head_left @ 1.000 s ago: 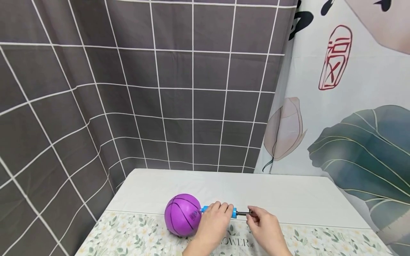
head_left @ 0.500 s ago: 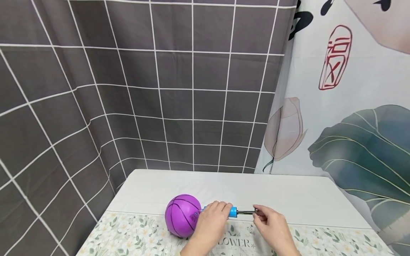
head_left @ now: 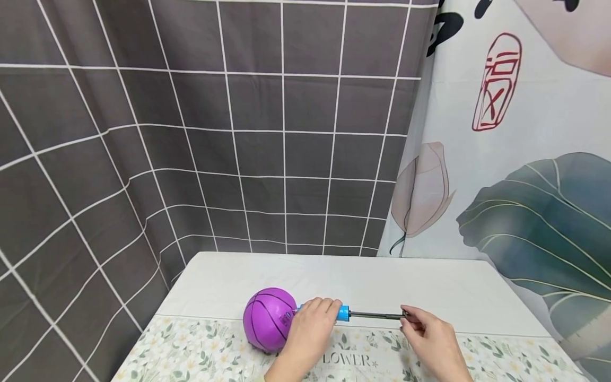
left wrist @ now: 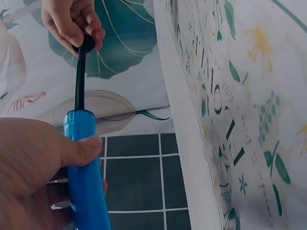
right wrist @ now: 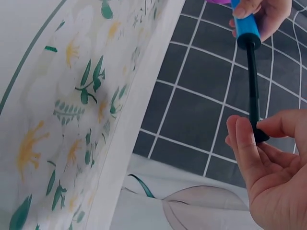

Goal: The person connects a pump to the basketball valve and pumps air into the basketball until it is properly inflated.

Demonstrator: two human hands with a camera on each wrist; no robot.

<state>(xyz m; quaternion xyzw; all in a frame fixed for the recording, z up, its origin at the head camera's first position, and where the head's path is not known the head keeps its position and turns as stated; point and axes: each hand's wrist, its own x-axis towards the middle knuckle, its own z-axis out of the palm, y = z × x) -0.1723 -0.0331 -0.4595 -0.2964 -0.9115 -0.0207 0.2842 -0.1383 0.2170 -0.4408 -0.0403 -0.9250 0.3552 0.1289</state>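
A purple ball (head_left: 268, 320) with black seam lines sits on the table at the left. My left hand (head_left: 310, 331) grips the blue barrel of a hand pump (head_left: 343, 313), whose left end meets the ball's right side. In the left wrist view the thumb and fingers wrap the blue barrel (left wrist: 86, 187). My right hand (head_left: 431, 334) pinches the black end of the pump's rod (head_left: 377, 315), which stands drawn far out of the barrel. In the right wrist view the thumb and fingers hold the black knob (right wrist: 260, 135). The needle end at the ball is mostly hidden.
The table bears a white and floral cloth (head_left: 219, 276) with printed lettering. Behind it hangs a dark grey curtain (head_left: 258, 159) with white grid lines. A white curtain (head_left: 463, 201) with leaf prints hangs at the right.
My right hand has moved to the right, drawing the black rod further out of the blue barrel. The left hand and the ball stay nearly in place.
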